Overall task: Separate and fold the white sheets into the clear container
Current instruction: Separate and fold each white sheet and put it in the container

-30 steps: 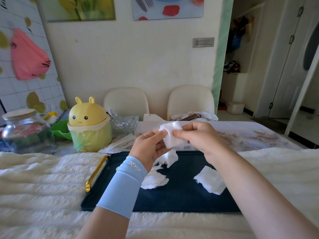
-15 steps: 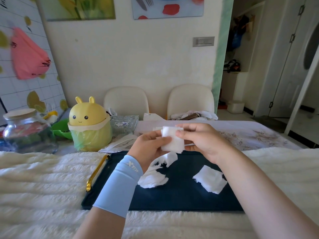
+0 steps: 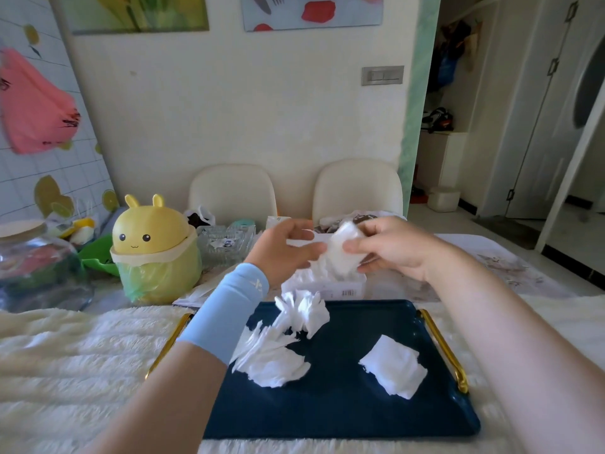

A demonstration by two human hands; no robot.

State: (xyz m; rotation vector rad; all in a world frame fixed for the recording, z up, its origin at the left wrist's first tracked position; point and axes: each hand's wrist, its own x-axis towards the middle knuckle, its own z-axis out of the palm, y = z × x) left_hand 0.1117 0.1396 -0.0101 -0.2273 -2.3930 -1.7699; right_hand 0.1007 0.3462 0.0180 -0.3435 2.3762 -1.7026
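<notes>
Two hands are raised beyond the far edge of the tray point(image 3: 343, 407). Folded white sheet point(image 3: 342, 253) is pinched by the right hand point(image 3: 389, 247), only touched by loose fingers of the left hand point(image 3: 281, 250).

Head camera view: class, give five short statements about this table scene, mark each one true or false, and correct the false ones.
1. The right hand holds a white sheet. True.
2. A folded sheet lies on the right part of the tray. True.
3. The tray is red with silver handles. False: it is navy blue with gold handles.
4. The yellow bunny bin stands on the tray. False: it stands off the tray, further back and to the left.
5. The light blue sleeve is on the right forearm. False: it is on the left forearm.
</notes>
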